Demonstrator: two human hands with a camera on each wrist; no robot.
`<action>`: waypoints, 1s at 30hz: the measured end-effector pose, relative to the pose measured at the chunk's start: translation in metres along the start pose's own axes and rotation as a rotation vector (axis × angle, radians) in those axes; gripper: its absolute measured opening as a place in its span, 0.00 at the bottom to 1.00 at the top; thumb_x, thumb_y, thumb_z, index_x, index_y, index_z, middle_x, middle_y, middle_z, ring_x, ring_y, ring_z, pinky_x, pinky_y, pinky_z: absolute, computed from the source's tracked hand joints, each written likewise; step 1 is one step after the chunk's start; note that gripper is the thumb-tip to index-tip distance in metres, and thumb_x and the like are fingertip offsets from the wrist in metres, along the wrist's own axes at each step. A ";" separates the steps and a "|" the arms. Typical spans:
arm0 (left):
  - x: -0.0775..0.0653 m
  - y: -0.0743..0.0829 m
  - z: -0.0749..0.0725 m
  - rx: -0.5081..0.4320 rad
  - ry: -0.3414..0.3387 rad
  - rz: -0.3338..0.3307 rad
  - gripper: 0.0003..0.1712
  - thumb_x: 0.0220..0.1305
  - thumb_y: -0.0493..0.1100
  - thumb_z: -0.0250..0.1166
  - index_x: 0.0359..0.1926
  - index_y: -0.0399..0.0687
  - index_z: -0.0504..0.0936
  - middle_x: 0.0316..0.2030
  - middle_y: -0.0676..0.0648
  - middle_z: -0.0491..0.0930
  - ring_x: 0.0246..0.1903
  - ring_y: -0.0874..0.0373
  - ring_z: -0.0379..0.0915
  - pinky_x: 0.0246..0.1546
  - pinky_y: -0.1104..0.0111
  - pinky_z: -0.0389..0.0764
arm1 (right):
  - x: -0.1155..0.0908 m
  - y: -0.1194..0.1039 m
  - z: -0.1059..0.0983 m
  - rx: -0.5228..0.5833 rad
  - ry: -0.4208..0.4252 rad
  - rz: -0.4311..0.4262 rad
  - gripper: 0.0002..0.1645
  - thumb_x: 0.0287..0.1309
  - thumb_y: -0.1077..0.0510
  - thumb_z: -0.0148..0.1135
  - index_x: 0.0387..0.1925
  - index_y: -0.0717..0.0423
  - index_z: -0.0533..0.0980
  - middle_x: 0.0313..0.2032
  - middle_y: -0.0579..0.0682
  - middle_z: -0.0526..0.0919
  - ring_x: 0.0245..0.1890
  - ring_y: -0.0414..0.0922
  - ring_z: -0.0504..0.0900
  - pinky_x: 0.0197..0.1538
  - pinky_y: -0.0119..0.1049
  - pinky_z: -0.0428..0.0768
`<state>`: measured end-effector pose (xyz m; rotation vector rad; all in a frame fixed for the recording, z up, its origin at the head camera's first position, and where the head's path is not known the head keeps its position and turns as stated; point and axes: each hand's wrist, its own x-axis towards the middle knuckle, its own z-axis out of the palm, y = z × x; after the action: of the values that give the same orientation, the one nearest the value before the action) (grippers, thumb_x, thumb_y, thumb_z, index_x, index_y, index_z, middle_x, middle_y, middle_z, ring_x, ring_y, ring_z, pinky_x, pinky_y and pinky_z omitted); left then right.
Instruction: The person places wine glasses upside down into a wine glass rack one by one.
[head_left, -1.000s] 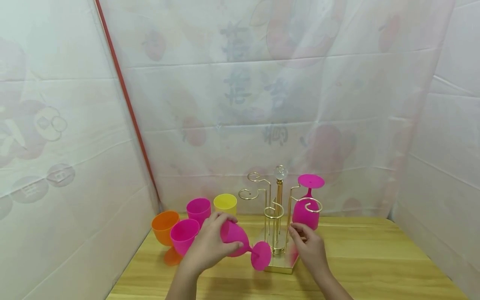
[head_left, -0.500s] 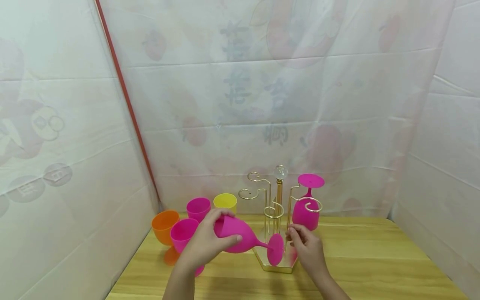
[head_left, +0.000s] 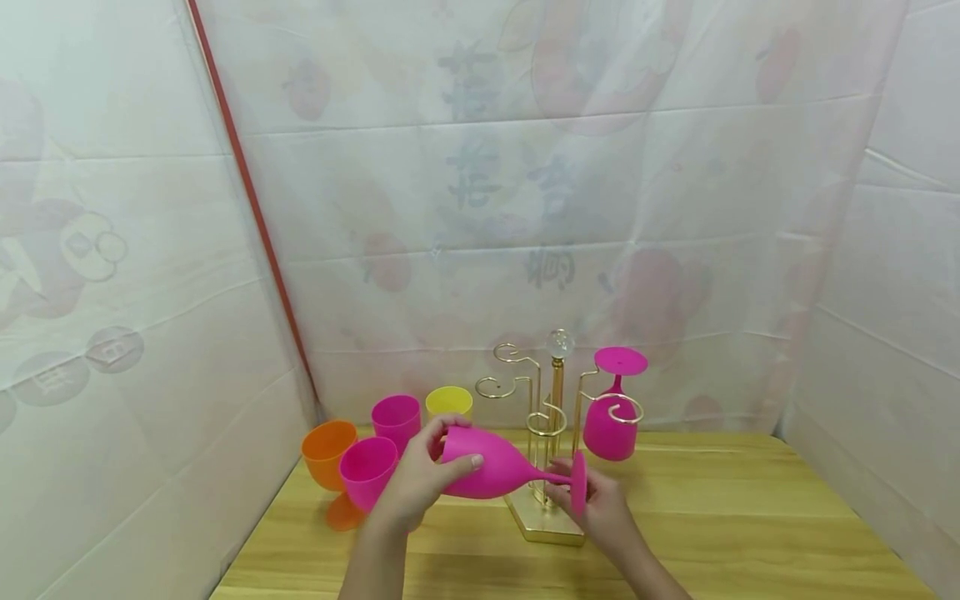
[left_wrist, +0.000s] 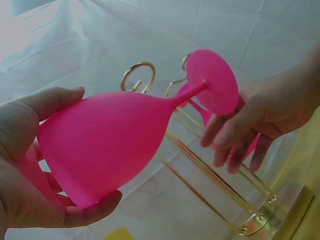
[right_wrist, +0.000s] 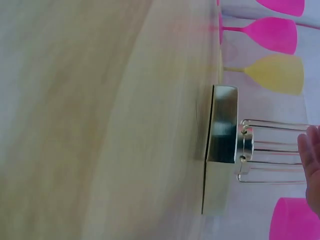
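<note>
Held goblet: pink goblet [head_left: 487,468], raised above the table [head_left: 720,521], nearly level, mouth to the left, foot to the right, in front of the gold rack [head_left: 551,534]
Left hand: left hand [head_left: 417,482] grips the bowl close to the rim, thumb on one side, fingers curled round the other
Right hand: right hand [head_left: 606,512] has fingers loosely extended by the foot and stem, no grip seen; contact with them cannot be confirmed
Handling, judged: thin plastic in appearance, so light, fairly stiff, little breakage risk; smooth bowl may slip or flex if squeezed
Hold points, judged: bowl for support, slim stem near the foot for turning
Rack: hung goblet [head_left: 610,433] foot up at the right-hand side
Standing goblets: orange goblet [head_left: 326,458], yellow goblet [head_left: 450,402] and two pink ones, left of the rack
</note>
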<state>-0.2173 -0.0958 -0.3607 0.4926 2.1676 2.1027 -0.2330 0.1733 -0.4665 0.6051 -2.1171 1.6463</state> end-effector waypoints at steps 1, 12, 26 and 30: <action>0.001 -0.002 0.001 -0.021 -0.006 0.000 0.31 0.58 0.43 0.71 0.60 0.46 0.70 0.54 0.40 0.74 0.50 0.50 0.75 0.47 0.58 0.84 | 0.000 -0.001 0.001 0.005 -0.013 -0.006 0.20 0.56 0.63 0.70 0.52 0.56 0.80 0.45 0.55 0.87 0.38 0.39 0.87 0.34 0.34 0.85; 0.012 -0.023 0.010 -0.237 -0.033 -0.030 0.28 0.60 0.39 0.68 0.59 0.45 0.68 0.55 0.43 0.71 0.52 0.51 0.75 0.50 0.58 0.82 | 0.002 -0.002 0.002 0.096 0.000 0.084 0.27 0.58 0.65 0.67 0.60 0.57 0.76 0.50 0.54 0.85 0.44 0.41 0.86 0.46 0.35 0.84; 0.022 -0.047 0.022 -0.416 -0.075 -0.076 0.27 0.63 0.42 0.64 0.61 0.47 0.67 0.57 0.44 0.70 0.55 0.48 0.75 0.52 0.54 0.80 | 0.005 -0.016 0.004 0.261 -0.036 0.147 0.25 0.63 0.66 0.61 0.61 0.69 0.72 0.58 0.39 0.80 0.53 0.36 0.81 0.52 0.32 0.81; 0.022 -0.050 0.023 -0.436 -0.090 -0.087 0.24 0.64 0.42 0.63 0.60 0.50 0.69 0.57 0.44 0.70 0.55 0.48 0.75 0.52 0.54 0.80 | 0.004 -0.020 0.002 0.309 -0.045 0.107 0.28 0.64 0.68 0.59 0.64 0.72 0.66 0.57 0.39 0.81 0.54 0.37 0.81 0.53 0.33 0.81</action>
<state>-0.2402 -0.0674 -0.4078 0.4286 1.5832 2.3549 -0.2254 0.1664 -0.4481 0.6338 -1.9693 2.0595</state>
